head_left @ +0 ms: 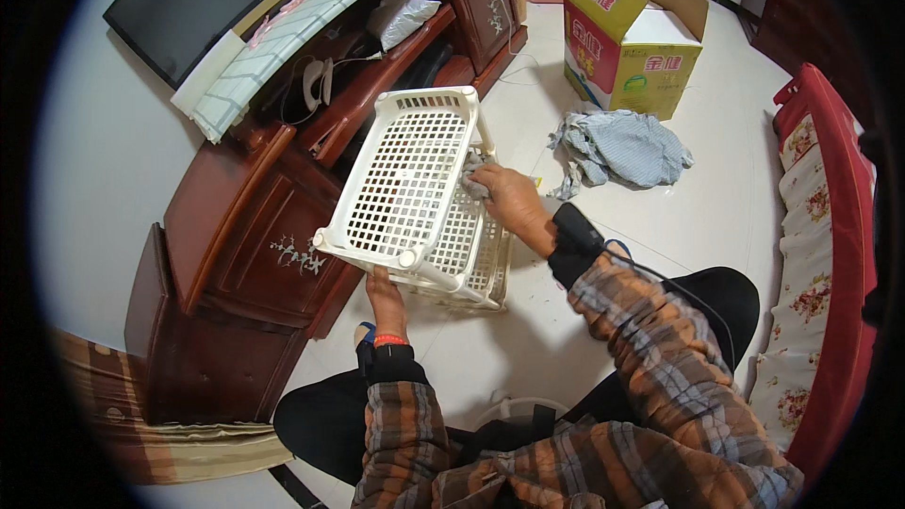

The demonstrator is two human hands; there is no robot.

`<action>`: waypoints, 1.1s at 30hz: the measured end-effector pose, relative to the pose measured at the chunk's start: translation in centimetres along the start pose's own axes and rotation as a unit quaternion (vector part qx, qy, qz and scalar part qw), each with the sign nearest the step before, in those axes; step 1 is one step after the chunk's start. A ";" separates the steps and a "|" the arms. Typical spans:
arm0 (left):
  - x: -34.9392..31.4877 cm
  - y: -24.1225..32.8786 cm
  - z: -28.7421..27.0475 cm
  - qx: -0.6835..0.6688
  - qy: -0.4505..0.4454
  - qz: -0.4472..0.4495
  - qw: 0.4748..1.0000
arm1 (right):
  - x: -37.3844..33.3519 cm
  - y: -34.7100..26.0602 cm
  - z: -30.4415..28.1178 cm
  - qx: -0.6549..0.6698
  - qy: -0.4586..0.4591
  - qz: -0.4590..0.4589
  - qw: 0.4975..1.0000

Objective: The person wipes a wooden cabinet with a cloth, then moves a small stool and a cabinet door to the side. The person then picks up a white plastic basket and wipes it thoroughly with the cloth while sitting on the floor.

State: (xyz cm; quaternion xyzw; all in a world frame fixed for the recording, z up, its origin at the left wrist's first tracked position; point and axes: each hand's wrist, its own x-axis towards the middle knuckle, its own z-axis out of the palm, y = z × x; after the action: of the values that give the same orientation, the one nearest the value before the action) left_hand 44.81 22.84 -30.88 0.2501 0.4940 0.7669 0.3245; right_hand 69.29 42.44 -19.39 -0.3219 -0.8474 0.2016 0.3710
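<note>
A white plastic tiered storage rack with square-holed lattice panels stands tilted on the floor in front of me. My left hand grips its near lower edge; the fingertips are hidden behind the frame. Pinched in my right hand is a small grey rag, pressed against the right side of the rack beside its upper tier. The lower tiers show partly beneath the top one.
A dark red wooden cabinet stands close on the left, beneath a television. Crumpled grey-blue cloth lies beyond my right hand, before an open cardboard box. A red-edged floral cover is at the right.
</note>
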 end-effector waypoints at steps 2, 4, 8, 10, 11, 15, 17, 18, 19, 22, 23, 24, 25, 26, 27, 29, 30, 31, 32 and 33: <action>1.3 0.3 -0.8 0.042 0.014 0.025 0.999 | -1.5 -2.0 1.9 0.069 0.034 0.055 0.996; 2.3 0.9 -1.4 0.033 0.013 0.009 0.999 | -3.0 -4.8 3.4 0.124 0.036 0.068 0.989; 3.8 3.3 -1.5 0.018 0.074 -0.085 0.993 | -4.9 -9.7 4.8 0.147 -0.013 0.036 0.988; 3.6 4.8 -0.6 0.008 0.112 -0.077 0.991 | -4.8 -10.6 4.7 0.137 -0.032 0.032 0.990; 2.8 5.7 -0.1 0.068 0.154 -0.033 0.985 | -4.5 -10.8 4.7 0.140 -0.036 0.038 0.989; -3.0 6.5 4.9 0.273 0.232 0.241 0.902 | -3.7 -10.5 4.9 0.135 0.001 0.005 0.991; -6.7 6.0 7.9 0.314 0.140 0.324 0.881 | -3.8 -10.7 5.4 0.140 0.008 0.010 0.990; -7.1 6.1 8.9 0.306 0.121 0.285 0.900 | -4.0 -10.9 5.6 0.145 0.016 0.009 0.989; -7.0 6.1 9.8 0.301 0.105 0.252 0.914 | -4.2 -11.1 5.9 0.141 0.002 0.007 0.990; -5.4 7.1 10.1 0.381 0.119 0.166 0.902 | -3.5 -10.4 5.6 0.121 -0.045 -0.019 0.991; -4.8 7.4 9.9 0.427 0.138 0.148 0.881 | -2.8 -9.5 5.1 0.105 -0.076 -0.031 0.991; -4.6 7.2 9.9 0.464 0.121 0.227 0.848 | -2.0 -8.4 4.5 0.091 -0.117 -0.043 0.988; -4.5 7.2 9.8 0.466 0.123 0.241 0.842 | -0.6 -7.1 3.9 0.069 -0.092 -0.061 0.991; -4.7 7.0 9.7 0.477 0.126 0.243 0.835 | 1.3 -5.6 3.4 0.034 -0.094 0.023 0.995; -5.0 6.6 9.8 0.501 0.139 0.205 0.829 | 3.0 -3.9 2.5 0.012 -0.065 0.022 0.998; -5.1 5.5 10.6 0.454 0.092 0.311 0.830 | 5.0 -1.6 1.5 -0.091 -0.040 -0.055 0.994; -5.1 5.2 10.6 0.465 0.109 0.292 0.829 | 5.0 -1.5 1.7 -0.074 -0.029 -0.067 0.995; -5.0 4.8 10.8 0.479 0.126 0.280 0.822 | 4.5 -1.6 1.7 -0.073 -0.043 -0.038 0.996; -5.0 4.5 11.0 0.477 0.124 0.270 0.827 | 3.5 -2.5 2.3 -0.043 -0.015 0.002 0.999; -4.9 4.3 11.1 0.483 0.121 0.269 0.824 | 1.9 -4.0 3.2 -0.016 -0.009 0.064 0.998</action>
State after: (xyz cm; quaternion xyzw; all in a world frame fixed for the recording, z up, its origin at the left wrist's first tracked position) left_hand 54.81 24.52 -22.90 0.4031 0.7499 0.5109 -0.1190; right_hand 64.28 40.63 -18.17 -0.3798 -0.8315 0.2145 0.3441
